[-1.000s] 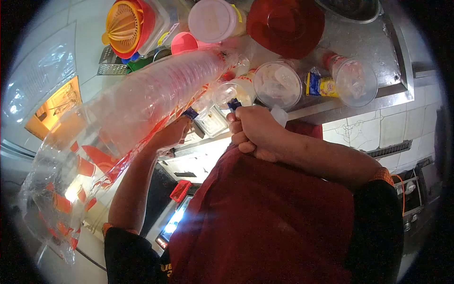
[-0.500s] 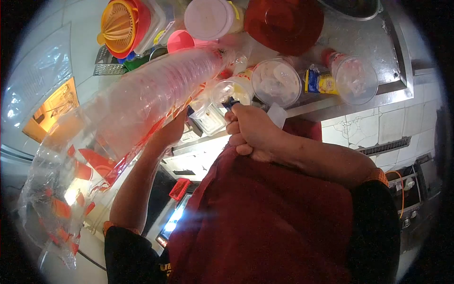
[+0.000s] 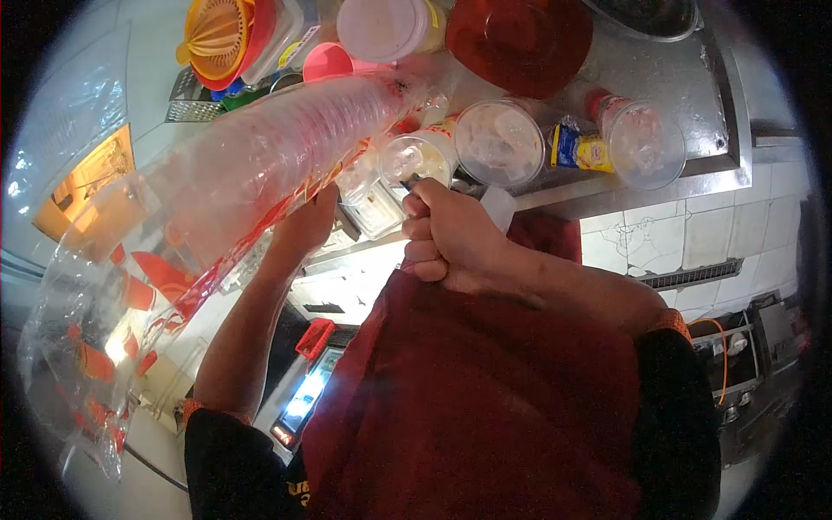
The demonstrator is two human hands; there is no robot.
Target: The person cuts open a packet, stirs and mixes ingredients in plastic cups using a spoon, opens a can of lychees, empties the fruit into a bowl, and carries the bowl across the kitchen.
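Note:
My right hand (image 3: 455, 230) is closed in a fist in front of my body, with a small dark piece (image 3: 411, 182) sticking out past the thumb; its kind does not show. My left hand (image 3: 312, 221) is raised to the left, beside a long clear plastic sleeve of stacked clear cups (image 3: 260, 143). The sleeve hides its fingertips, so its grip cannot be made out. Just beyond my right fist stands a clear lidded tub (image 3: 416, 159), with a larger clear lidded container (image 3: 500, 143) to its right. Dark red cloth (image 3: 485, 390) covers my front.
On the metal counter (image 3: 676, 78) are a red container (image 3: 520, 43), a white-lidded jar (image 3: 381, 35), a yellow-and-blue packet (image 3: 581, 149) and another clear container (image 3: 646, 146). A yellow citrus juicer (image 3: 218, 39) and a grater (image 3: 192, 97) stand at the upper left.
The view has shifted slightly. My right fist has moved a little left, and less of the dark piece shows. The dark bit by my left fingertips is no longer visible.

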